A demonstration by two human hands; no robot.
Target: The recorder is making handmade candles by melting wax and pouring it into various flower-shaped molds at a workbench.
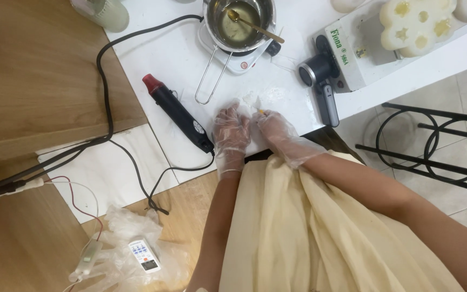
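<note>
Cream apron (pixel 320 232) lower frame | gloved left hand (pixel 231 132) flat on white table (pixel 179 59), holding nothing | right hand (pixel 271 125) pinching small yellow piece (pixel 261 112), frame centre, just right of left fingertips, nearer right hand; axis indiscernible.

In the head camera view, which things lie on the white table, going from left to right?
Black heat gun → metal pot with spoon → grey machine with a black handle → white flower-shaped mould.
</note>
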